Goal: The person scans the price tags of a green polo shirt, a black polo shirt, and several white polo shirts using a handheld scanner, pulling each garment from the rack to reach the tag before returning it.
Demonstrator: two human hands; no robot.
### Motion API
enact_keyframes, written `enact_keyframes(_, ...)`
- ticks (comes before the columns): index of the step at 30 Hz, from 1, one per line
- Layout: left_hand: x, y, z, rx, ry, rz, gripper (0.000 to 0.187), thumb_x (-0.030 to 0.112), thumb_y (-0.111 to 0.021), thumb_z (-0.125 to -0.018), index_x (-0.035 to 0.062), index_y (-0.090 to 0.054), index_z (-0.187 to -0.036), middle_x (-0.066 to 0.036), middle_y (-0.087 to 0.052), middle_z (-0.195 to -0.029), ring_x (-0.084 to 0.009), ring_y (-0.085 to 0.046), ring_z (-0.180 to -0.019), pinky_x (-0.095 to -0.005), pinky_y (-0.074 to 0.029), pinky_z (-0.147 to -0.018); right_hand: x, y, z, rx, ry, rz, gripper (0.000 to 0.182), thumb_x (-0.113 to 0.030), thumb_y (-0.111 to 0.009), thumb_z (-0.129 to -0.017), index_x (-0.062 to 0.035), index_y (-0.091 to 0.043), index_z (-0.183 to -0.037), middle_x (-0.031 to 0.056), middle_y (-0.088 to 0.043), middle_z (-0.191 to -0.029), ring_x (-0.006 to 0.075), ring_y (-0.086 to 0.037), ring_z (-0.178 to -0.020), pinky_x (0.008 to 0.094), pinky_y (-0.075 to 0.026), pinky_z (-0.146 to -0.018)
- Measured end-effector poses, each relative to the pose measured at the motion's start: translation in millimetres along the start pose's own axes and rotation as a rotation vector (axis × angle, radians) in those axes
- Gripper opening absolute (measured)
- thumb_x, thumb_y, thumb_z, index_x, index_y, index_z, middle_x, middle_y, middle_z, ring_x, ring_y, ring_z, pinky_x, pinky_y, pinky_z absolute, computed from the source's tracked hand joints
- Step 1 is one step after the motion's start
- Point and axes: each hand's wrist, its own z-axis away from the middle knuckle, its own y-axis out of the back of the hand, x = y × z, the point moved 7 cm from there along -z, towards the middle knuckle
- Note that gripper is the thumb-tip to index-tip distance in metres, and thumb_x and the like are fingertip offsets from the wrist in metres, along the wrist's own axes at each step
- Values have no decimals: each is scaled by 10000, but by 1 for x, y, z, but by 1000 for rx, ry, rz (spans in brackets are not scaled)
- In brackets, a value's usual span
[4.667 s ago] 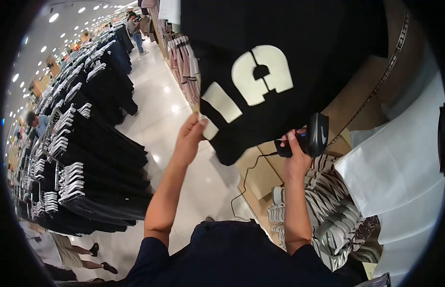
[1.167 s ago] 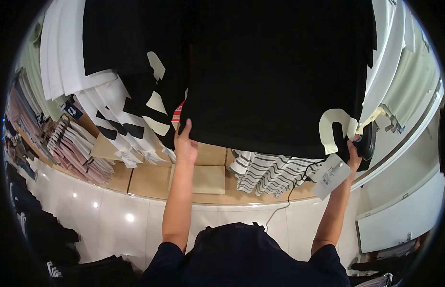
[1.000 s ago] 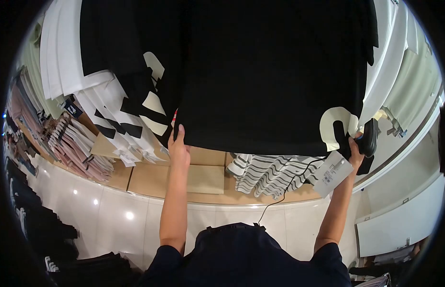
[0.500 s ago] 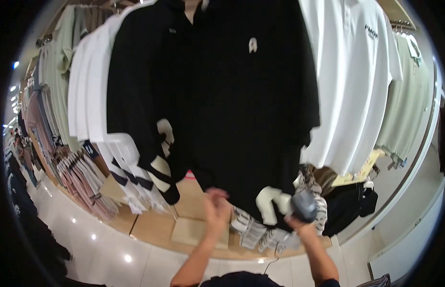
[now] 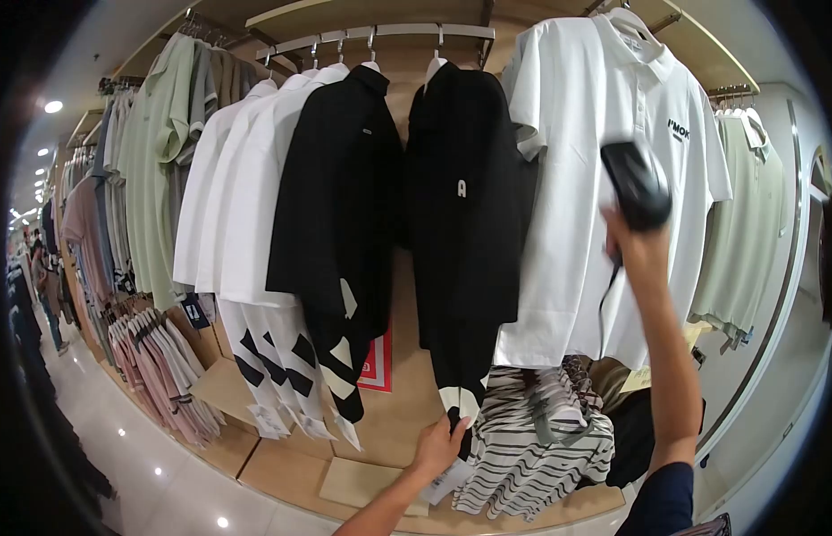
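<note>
Left hand grip: fingers pinched on bottom hem of black polo, beside dangling price tag. Polo hangs vertical from rail, long axis straight up from grip. Right hand grip: closed round scanner, raised high, before white polo, well apart from hem.

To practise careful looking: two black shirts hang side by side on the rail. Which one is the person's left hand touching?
The right-hand black shirt, with the small white letter on its chest; the left hand grips its hem. The other black shirt hangs untouched.
</note>
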Motion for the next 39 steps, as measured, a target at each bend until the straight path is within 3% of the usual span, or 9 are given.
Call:
enact_keyframes(3,5,-2,-2,44,-142,-132,343,332,-566,-979,-7,-603,-941,-239,-631,-689,-422,-638,-658,-486,-509,-589,-71,-41,-75,-5,62,165,355,-311,-801,-808,-3,-663,-920,47,-648,-716,118,-594,-623,301,-461,-586)
enact_keyframes(8,27,-8,5,88,-396,-293,298,304,-582,-968,21,-637,-896,-138,-581,-523,-312,-595,-448,-407,-471,-423,-100,-134,-147,-89,332,553,596,-342,-807,-719,-64,-615,-1210,215,-701,-1025,394,-651,-1017,436,-506,-882)
enact_keyframes(10,33,-4,7,121,-447,-298,285,293,-584,-970,29,-641,-879,-99,-539,-459,-256,-558,-386,-365,-437,-376,-85,-134,-161,-45,280,660,545,-273,-761,-740,-63,-605,-1218,233,-691,-1040,396,-645,-1034,450,-503,-894)
enact_keyframes(13,44,5,8,-24,-354,-193,374,322,-577,-975,0,-601,-787,-171,-572,-520,-355,-592,-465,-440,-480,-451,-41,-96,-192,29,216,645,462,-178,-684,-757,-53,-609,-1195,257,-678,-1047,401,-638,-1055,462,-499,-899)
enact_keyframes(18,85,-3,14,-99,-530,-164,371,324,-553,-990,-33,-609,-905,-142,-600,-597,-282,-598,-445,-394,-470,-424,-2,-51,-192,141,50,702,458,-196,-729,-756,-20,-619,-1164,240,-685,-1054,402,-638,-1057,459,-493,-906)
enact_keyframes(27,70,-23,4,-240,-386,-96,388,335,-520,-1006,-30,-608,-909,-167,-591,-554,-346,-620,-506,-438,-495,-471,9,-54,-195,56,120,596,447,-199,-767,-751,9,-637,-1125,245,-692,-1011,390,-650,-1050,434,-484,-913)
enact_keyframes(30,67,-24,3,-256,-375,-150,386,338,-532,-1000,-29,-608,-911,-194,-596,-572,-365,-627,-535,-449,-509,-506,-2,-56,-184,55,237,579,456,-289,-790,-766,16,-656,-1076,191,-709,-901,342,-696,-864,405,-532,-780)
enact_keyframes(34,6,-29,0,-301,-11,-25,521,499,-572,-954,-18,-617,-903,-244,-647,-705,-434,-647,-677,-466,-510,-591,-10,-36,-145,13,-5,461,584,-528,-785,-764,-3,-675,-992,56,-663,-758,116,-568,-541,277,-465,-475)
enact_keyframes(39,-63,13,14,-162,225,390,411,420,-657,-934,13,-625,-886,-28,-596,-648,-145,-600,-551,-335,-465,-509,-6,-4,37,-76,-114,30,236,-239,-739,-854,-44,-609,-884,24,-599,-694,92,-507,-543,233,-403,-527)
